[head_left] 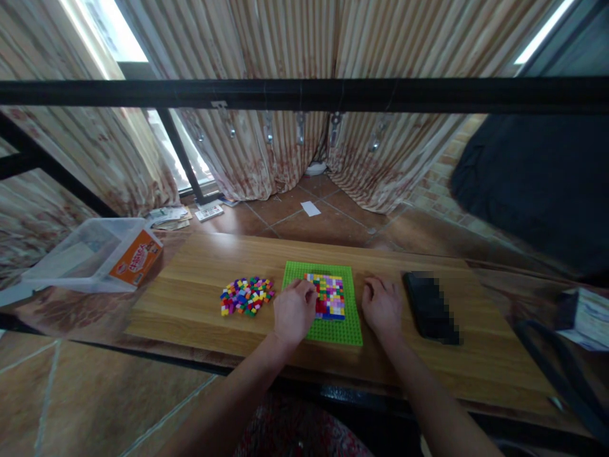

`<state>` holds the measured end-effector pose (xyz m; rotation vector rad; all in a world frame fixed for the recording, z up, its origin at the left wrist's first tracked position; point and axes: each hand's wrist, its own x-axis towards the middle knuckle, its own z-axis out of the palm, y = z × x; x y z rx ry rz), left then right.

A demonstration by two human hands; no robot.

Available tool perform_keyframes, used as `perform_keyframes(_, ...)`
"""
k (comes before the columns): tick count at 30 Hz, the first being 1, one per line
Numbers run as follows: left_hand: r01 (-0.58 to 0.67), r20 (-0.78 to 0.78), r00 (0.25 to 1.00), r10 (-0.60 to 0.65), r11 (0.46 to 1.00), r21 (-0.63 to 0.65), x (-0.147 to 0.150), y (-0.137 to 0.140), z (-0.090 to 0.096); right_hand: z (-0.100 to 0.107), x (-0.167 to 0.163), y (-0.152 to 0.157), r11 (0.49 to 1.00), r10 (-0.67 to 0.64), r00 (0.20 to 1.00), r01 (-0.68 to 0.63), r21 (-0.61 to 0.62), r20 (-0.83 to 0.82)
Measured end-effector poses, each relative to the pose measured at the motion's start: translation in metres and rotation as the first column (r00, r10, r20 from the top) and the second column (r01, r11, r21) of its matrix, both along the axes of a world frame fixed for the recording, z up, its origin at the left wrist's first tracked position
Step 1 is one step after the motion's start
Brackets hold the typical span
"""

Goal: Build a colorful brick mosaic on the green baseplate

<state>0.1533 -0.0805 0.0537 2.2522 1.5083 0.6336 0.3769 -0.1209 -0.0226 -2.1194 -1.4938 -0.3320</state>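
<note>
A green studded baseplate (353, 327) lies on the wooden table, with a block of small multicoloured bricks (333, 295) set on its upper middle. My left hand (295, 310) is over the plate's left side, thumb and fingertips pinched together at the left edge of the coloured block. Whatever is between those fingertips is too small to make out. On the table just right of the plate rests my right hand (383, 306), its fingers loosely curled and thumb a little apart, with no object visible in it. A pile of loose coloured bricks (247, 296) lies left of my left hand.
A black phone-like object (423, 304), partly pixelated, lies right of my right hand. A clear plastic bin (90, 254) with an orange label stands beyond the table's left end. A black rail (304, 95) crosses in front of the curtains (285, 146). A dark strap (561, 374) hangs at the right.
</note>
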Motion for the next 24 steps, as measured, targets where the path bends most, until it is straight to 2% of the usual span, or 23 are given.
perform_keyframes(7, -0.116, 0.151, 0.983, 0.106, 0.992, 0.058, 0.003, 0.008, -0.002, 0.002, 0.000, -0.001, 1.000, 0.007, 1.000, -0.008, 0.020, 0.012)
perform_keyframes(11, -0.133, 0.210, 0.967, 0.144, 0.989, -0.070, 0.005, 0.013, -0.001, 0.002, -0.001, -0.001, 1.000, 0.004, 1.000, -0.004, 0.010, 0.013)
perform_keyframes(16, -0.126, 0.270, 0.943, 0.197, 0.958, -0.258, 0.007, 0.017, 0.002, 0.001, 0.000, -0.001, 1.000, 0.006, 1.000, -0.006, 0.007, 0.023)
perform_keyframes(24, -0.092, 0.325, 0.926, 0.192, 0.950, -0.299, 0.009, 0.024, -0.008, -0.001, 0.000, 0.000, 1.000, 0.000, 1.000, 0.000, 0.006, 0.020)
